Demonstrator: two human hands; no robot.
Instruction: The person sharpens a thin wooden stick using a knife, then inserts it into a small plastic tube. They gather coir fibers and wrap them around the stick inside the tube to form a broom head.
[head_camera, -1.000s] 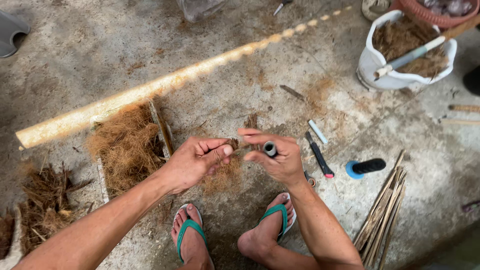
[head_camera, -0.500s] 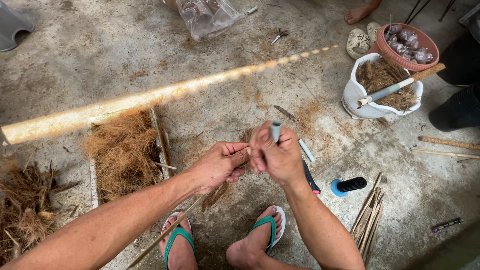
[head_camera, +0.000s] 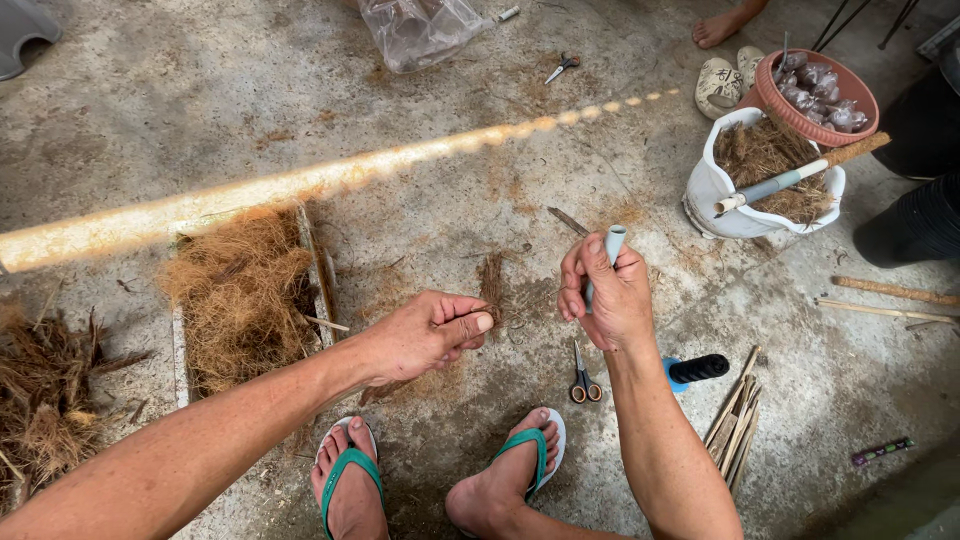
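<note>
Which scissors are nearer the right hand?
The dark-handled scissors on the floor just below the right hand, beside the right foot. The other scissors lie far off, near the plastic bag.

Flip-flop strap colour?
Green straps on white soles, clearest in the head view.

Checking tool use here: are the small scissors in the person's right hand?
No: the scissors lie on the concrete floor below the right hand, which grips a short grey tube.
</note>
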